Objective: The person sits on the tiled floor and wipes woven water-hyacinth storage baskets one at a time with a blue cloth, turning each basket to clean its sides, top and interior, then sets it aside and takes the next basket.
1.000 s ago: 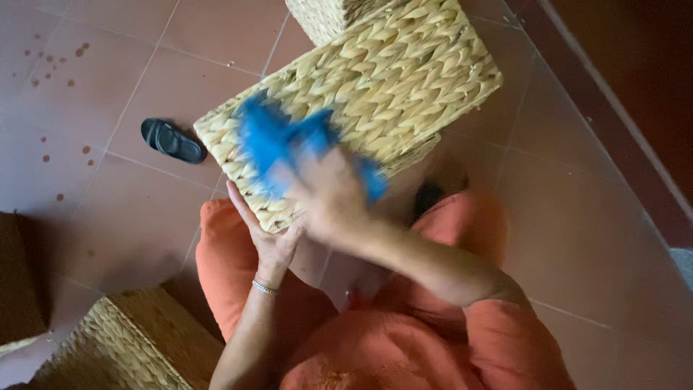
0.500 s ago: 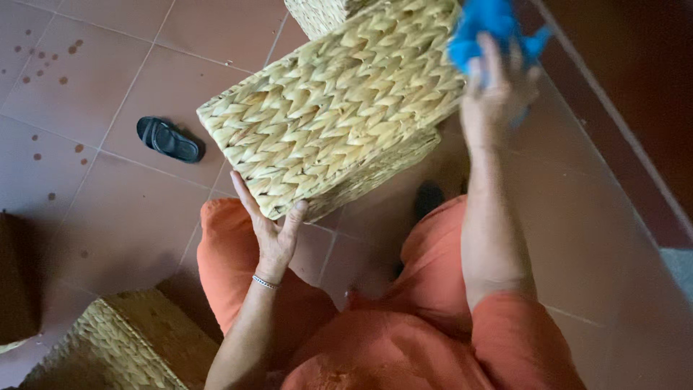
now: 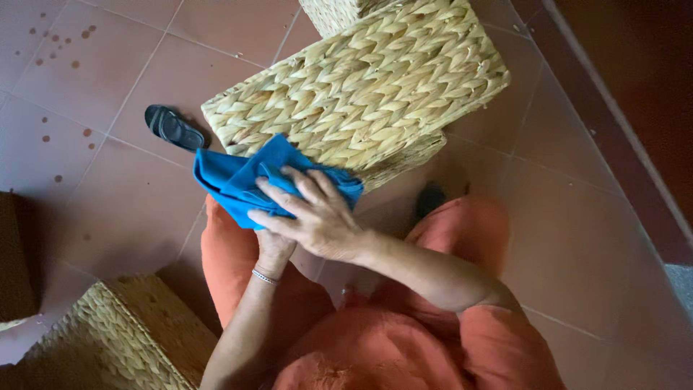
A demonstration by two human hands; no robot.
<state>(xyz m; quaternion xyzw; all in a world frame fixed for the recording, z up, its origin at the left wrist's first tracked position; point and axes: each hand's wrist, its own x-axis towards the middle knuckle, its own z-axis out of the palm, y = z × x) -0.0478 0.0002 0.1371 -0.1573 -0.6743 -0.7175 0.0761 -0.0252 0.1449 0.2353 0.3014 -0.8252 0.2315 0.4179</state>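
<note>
Your right hand (image 3: 317, 217) has swung back from upper right to frame centre. Woven basket (image 3: 361, 94) fills upper centre; blue cloth (image 3: 231, 180), pinned under spread fingers, at its near edge. Left hand (image 3: 273, 249) mostly hidden, grip unclear. Keep strokes flat, following the weave.

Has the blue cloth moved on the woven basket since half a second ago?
Yes. The blue cloth, under the right hand, went from the woven basket's far right corner to its near left edge, toward the person.
</note>
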